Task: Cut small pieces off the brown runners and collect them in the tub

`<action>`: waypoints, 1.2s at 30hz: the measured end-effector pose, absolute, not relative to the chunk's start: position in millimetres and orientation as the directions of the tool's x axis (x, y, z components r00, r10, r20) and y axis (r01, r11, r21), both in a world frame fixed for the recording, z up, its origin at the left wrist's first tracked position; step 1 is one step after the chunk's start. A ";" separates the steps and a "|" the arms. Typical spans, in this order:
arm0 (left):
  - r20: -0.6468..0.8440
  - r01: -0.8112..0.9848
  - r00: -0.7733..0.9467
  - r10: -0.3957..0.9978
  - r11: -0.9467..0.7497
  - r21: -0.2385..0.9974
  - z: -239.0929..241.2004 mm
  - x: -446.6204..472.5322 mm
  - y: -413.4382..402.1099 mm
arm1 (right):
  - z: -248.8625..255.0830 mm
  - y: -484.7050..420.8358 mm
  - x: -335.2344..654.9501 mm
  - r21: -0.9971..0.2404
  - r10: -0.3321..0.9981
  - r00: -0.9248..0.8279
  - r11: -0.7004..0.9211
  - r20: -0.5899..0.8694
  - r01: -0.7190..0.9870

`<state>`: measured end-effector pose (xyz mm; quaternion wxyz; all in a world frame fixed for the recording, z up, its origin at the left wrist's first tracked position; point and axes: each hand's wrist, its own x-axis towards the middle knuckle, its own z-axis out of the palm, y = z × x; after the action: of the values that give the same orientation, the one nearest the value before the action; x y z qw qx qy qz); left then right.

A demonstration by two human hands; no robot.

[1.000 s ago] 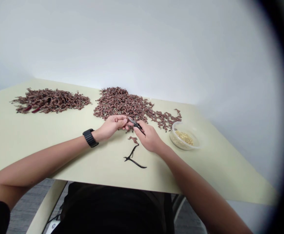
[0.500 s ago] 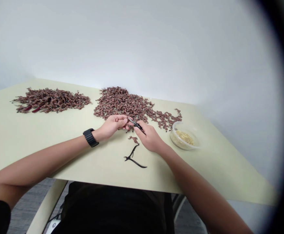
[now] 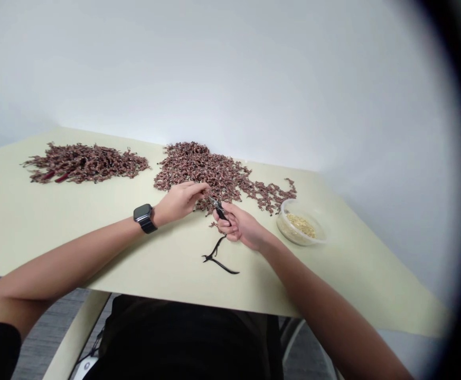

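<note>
Black-handled nippers (image 3: 219,207): held in the right hand (image 3: 240,224), fingers wrapped round the handles, metal tip pointing up and leftward; the grip seems chosen to leave that tip free and the handles squeezable.
Left hand (image 3: 180,201): just beside the tip, palm down, fingers curled in toward the thumb; with brown clutter behind, I cannot tell whether they are closed on a piece. Holding the two hands so near each other presumably keeps the work steady.
Smartwatch (image 3: 142,211): strapped on the left wrist, screen up.
Loose brown scrap (image 3: 213,225): on the bench (image 3: 333,285), partly hidden by the right hand.
Spare nippers (image 3: 214,257): black, lying with handles spread, nearer the person, probably parked there to be handy.
Brown heap (image 3: 198,166): twisted little pieces piled right behind the hands, a thin trail (image 3: 270,195) running off to the right; close enough, I'd guess, to save reaching.
Plastic tub (image 3: 292,237): clear, beside the trail's end, with yellowish bits (image 3: 301,226) inside; its wall likely stops them scattering.
Second heap (image 3: 87,163): off to the left, similar brown pieces, two dark red sticks (image 3: 61,178) at its front; the gap looks deliberate, keeping the piles separate.
</note>
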<state>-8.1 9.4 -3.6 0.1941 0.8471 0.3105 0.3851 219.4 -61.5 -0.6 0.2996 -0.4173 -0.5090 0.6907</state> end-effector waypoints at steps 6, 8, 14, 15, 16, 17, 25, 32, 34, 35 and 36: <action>0.172 -0.063 0.544 0.821 -0.165 0.984 -8.5 1.8 6.5 | -5.5 -62.3 222.8 -0.775 0.950 -0.185 0.313 0.252 0.549; 0.126 -0.144 0.592 0.796 -0.050 0.988 -8.2 3.9 4.8 | -6.3 -62.5 225.8 -0.632 0.916 -0.208 0.389 0.344 0.670; 0.075 -0.207 0.669 0.740 0.088 0.974 -2.8 5.3 -0.8 | -8.2 -61.0 232.0 -0.408 0.857 -0.301 0.473 0.418 0.781; 0.073 -0.211 0.674 0.735 0.098 0.973 -2.3 5.3 -1.3 | -8.3 -60.8 232.3 -0.385 0.851 -0.310 0.480 0.424 0.788; 0.069 -0.215 0.679 0.731 0.108 0.971 -2.1 5.3 -1.6 | -8.4 -60.7 232.6 -0.365 0.845 -0.321 0.486 0.428 0.794; 0.065 -0.218 0.682 0.728 0.117 0.969 -2.2 5.3 -1.6 | -8.3 -60.6 232.9 -0.347 0.839 -0.330 0.493 0.432 0.798; 0.039 -0.218 0.690 0.723 0.156 0.963 -4.0 4.4 0.0 | -5.4 -60.5 235.1 -0.301 0.829 -0.362 0.507 0.425 0.807; 0.176 -0.090 0.620 0.764 -0.154 0.984 -5.0 4.7 -1.6 | -2.5 -62.8 229.3 -0.438 0.889 -0.306 0.437 0.340 0.785; 0.208 -0.059 0.595 0.776 -0.216 0.975 -4.0 5.8 -3.6 | -3.4 -63.2 226.1 -0.513 0.905 -0.284 0.415 0.316 0.751; 0.220 -0.051 0.582 0.783 -0.235 0.971 -3.5 6.6 -4.9 | -3.9 -63.6 224.4 -0.551 0.911 -0.276 0.406 0.307 0.729; 0.231 -0.046 0.566 0.791 -0.249 0.967 -3.2 7.6 -6.2 | -4.4 -64.1 222.7 -0.589 0.915 -0.270 0.400 0.300 0.702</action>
<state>7.6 -6.2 -3.2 0.5506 0.6929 0.2689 0.3801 222.7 -64.1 -4.4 0.3083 -0.5196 -0.7779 0.1728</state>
